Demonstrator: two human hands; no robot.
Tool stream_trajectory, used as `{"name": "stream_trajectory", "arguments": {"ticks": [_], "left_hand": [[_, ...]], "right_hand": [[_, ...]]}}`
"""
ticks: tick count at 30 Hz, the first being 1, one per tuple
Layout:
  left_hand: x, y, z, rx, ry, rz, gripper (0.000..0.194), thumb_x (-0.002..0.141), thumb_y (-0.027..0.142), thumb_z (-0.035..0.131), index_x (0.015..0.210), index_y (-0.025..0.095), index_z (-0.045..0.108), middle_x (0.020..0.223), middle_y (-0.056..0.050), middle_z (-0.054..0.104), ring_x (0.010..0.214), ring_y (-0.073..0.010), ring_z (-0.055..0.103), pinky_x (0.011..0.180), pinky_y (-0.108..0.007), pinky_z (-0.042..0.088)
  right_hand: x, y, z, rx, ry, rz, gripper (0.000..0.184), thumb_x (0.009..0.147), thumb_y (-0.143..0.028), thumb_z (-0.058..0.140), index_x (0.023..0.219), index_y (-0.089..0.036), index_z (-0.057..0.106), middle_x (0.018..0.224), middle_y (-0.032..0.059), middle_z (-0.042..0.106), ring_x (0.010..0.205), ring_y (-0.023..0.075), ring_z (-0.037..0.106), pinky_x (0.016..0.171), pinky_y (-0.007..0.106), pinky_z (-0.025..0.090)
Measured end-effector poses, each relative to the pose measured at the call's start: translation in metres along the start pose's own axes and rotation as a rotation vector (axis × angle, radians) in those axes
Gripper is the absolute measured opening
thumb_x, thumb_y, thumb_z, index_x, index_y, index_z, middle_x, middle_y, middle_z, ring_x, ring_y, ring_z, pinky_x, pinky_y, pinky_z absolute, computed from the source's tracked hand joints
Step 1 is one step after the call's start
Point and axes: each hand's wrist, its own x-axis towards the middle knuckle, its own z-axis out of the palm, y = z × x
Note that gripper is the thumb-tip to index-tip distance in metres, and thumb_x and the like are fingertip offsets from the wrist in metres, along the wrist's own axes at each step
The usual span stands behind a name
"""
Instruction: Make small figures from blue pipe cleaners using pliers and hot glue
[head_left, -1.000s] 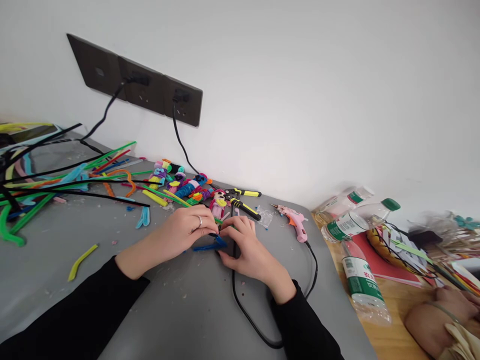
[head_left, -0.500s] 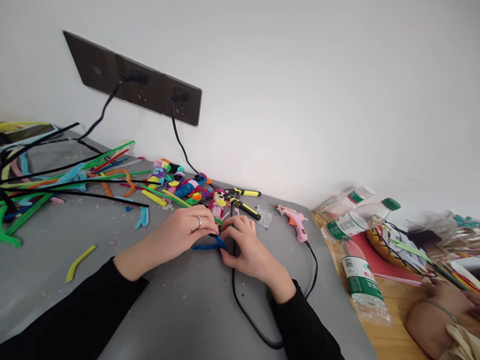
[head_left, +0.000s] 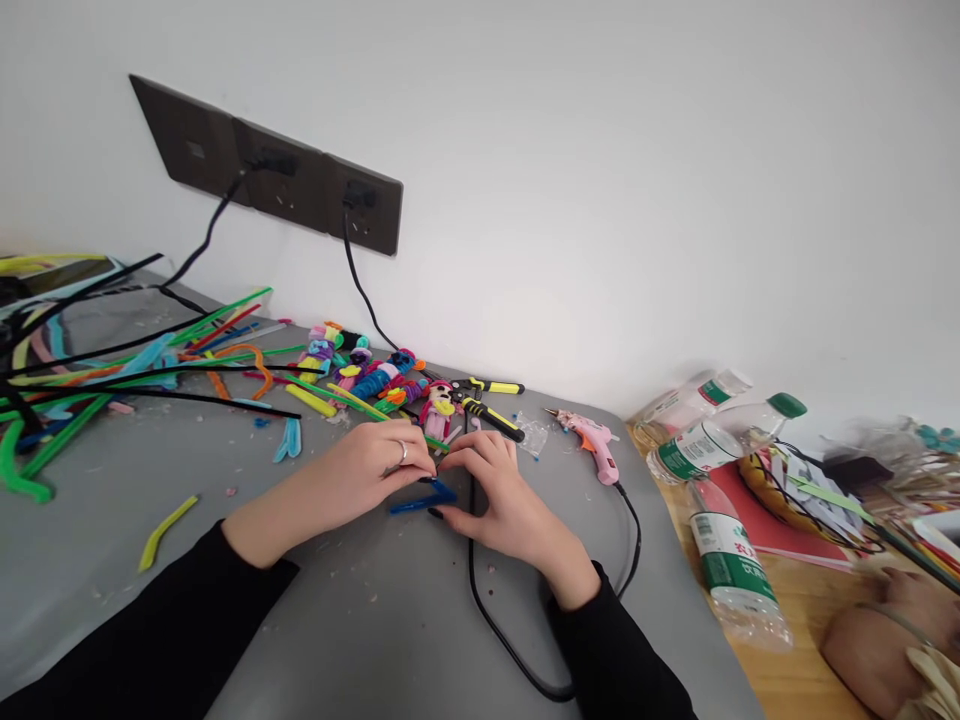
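Note:
A short blue pipe cleaner [head_left: 421,505], bent into a narrow V, is between my two hands. My left hand [head_left: 379,462], with a ring on one finger, pinches one end between thumb and fingertips. My right hand [head_left: 499,500] curves round the bend, its thumb and index finger apart; the index tip is close to my left fingertips. Just beyond my hands lie a pink pipe-cleaner doll [head_left: 437,408] and a green pipe cleaner [head_left: 360,402]. Pliers with yellow-and-black handles [head_left: 491,416] rest beside the doll.
A pink glue gun [head_left: 596,445] lies on the right, its black cord [head_left: 480,610] looping past my right hand. Loose pipe cleaners [head_left: 142,360] cover the left. Several plastic bottles [head_left: 731,570] stand or lie on the wooden surface, near another person's arm [head_left: 874,645].
My right thumb has moved away from the index finger, and more of the blue pipe cleaner's bend shows. My left hand keeps its pinch. The view has shifted slightly.

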Motion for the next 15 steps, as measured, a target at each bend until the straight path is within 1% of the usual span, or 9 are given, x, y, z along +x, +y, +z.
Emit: {"name": "stream_trajectory", "arguments": {"ticks": [3, 7, 10, 15], "left_hand": [[-0.002, 0.000, -0.004, -0.021, -0.067, -0.018, 0.022, 0.098, 0.019, 0.059, 0.088, 0.021, 0.078, 0.086, -0.002, 0.073, 0.079, -0.0143, 0.068, 0.073, -0.023, 0.051], [-0.008, 0.000, -0.008, -0.054, -0.135, -0.053, 0.022, 0.096, 0.019, 0.058, 0.085, 0.022, 0.077, 0.082, -0.001, 0.072, 0.073, -0.0134, 0.067, 0.069, -0.022, 0.050], [-0.015, 0.000, -0.007, -0.056, -0.145, -0.069, 0.022, 0.095, 0.018, 0.058, 0.084, 0.022, 0.076, 0.080, -0.001, 0.070, 0.072, -0.0135, 0.066, 0.067, -0.022, 0.049], [-0.029, 0.004, 0.001, -0.039, -0.149, -0.068, 0.021, 0.092, 0.013, 0.057, 0.080, 0.022, 0.072, 0.078, 0.000, 0.068, 0.071, -0.0132, 0.064, 0.064, -0.020, 0.046]], "right_hand": [[-0.001, 0.000, -0.002, 0.012, 0.046, -0.023, 0.027, 0.089, -0.017, 0.072, 0.111, -0.026, 0.061, 0.121, 0.0059, 0.061, 0.117, 0.0249, 0.053, 0.106, 0.045, 0.039], [-0.002, 0.000, -0.004, 0.019, 0.106, -0.044, 0.019, 0.092, -0.014, 0.065, 0.106, -0.025, 0.062, 0.115, 0.0067, 0.063, 0.113, 0.0247, 0.054, 0.102, 0.045, 0.042], [-0.002, 0.001, -0.005, 0.012, 0.119, -0.052, 0.016, 0.092, -0.012, 0.063, 0.102, -0.025, 0.064, 0.112, 0.0065, 0.064, 0.111, 0.0243, 0.055, 0.100, 0.045, 0.042], [-0.001, 0.003, -0.003, 0.002, 0.122, -0.091, 0.014, 0.095, -0.011, 0.060, 0.095, -0.024, 0.066, 0.107, 0.0055, 0.066, 0.107, 0.0228, 0.055, 0.100, 0.045, 0.041]]}}
